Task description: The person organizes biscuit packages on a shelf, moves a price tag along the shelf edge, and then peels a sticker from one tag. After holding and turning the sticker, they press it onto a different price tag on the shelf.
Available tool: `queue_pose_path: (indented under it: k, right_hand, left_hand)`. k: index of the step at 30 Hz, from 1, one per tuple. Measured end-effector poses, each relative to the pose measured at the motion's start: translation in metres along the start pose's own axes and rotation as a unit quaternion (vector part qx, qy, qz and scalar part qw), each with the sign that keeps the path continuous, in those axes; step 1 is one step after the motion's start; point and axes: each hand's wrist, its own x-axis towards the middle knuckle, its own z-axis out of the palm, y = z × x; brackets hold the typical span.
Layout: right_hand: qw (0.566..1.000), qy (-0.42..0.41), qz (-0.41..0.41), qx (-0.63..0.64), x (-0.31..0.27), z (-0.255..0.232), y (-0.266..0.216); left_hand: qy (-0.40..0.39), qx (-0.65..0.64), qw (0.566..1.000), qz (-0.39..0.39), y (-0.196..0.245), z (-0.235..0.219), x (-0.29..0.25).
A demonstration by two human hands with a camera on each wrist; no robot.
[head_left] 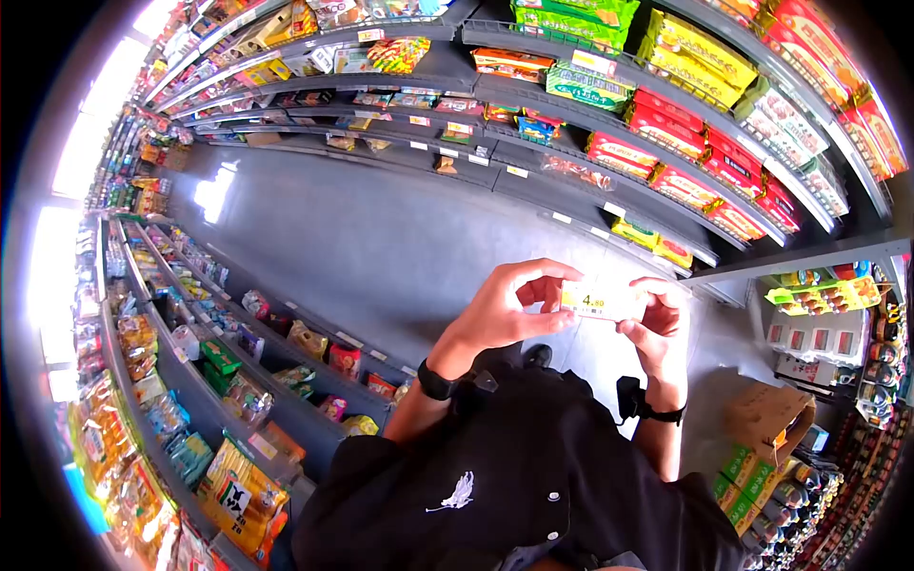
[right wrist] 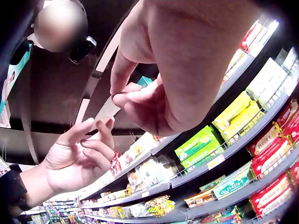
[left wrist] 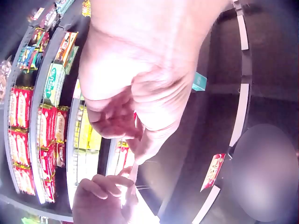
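Note:
A small white and yellow price card [head_left: 592, 301] reading 4.80 is held up in front of the chest in the head view. The left hand [head_left: 509, 306] pinches its left end between thumb and fingers. At the card's right end the right hand [head_left: 659, 319] grips it with thumb and fingertips. In the right wrist view the card [right wrist: 107, 110] is seen at a slant, spanning from the left hand [right wrist: 79, 161] below to the right hand [right wrist: 163, 79] above. The left wrist view shows the left hand [left wrist: 135, 93] over the right hand [left wrist: 100, 198], with the card nearly edge-on.
Shelves of packaged snacks [head_left: 666, 124] run along the far side, with label strips on their edges. More stocked shelves [head_left: 219, 366] stand at the left. A cardboard box [head_left: 771, 419] and green cartons [head_left: 745, 481] are at the lower right. Grey floor [head_left: 352, 238] lies between the shelves.

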Motion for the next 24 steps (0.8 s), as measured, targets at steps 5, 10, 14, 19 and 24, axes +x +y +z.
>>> queue_pose_path:
  k: [5, 10, 14, 19, 24]
  right_hand:
    - [0.999, 0.026, 0.005, 0.025, -0.049, -0.032, 0.006]
    - [0.999, 0.026, 0.01, 0.031, -0.081, -0.054, 0.004]
    - [1.0, 0.01, 0.007, 0.026, -0.083, -0.061, 0.0]
    - [1.0, -0.004, 0.018, 0.019, -0.068, -0.05, -0.015]
    - [0.999, -0.034, -0.004, -0.003, -0.039, -0.048, -0.008]
  left_hand:
    - [-0.008, 0.018, 1.0, -0.017, -0.02, 0.041, -0.009]
    - [-0.02, 0.034, 0.999, -0.033, -0.03, 0.067, -0.019]
    - [-0.015, 0.038, 0.999, -0.023, -0.037, 0.073, -0.022]
    - [0.012, 0.082, 0.996, 0.023, -0.039, 0.067, -0.021]
    - [0.004, 0.108, 0.994, 0.002, -0.028, 0.046, -0.015]
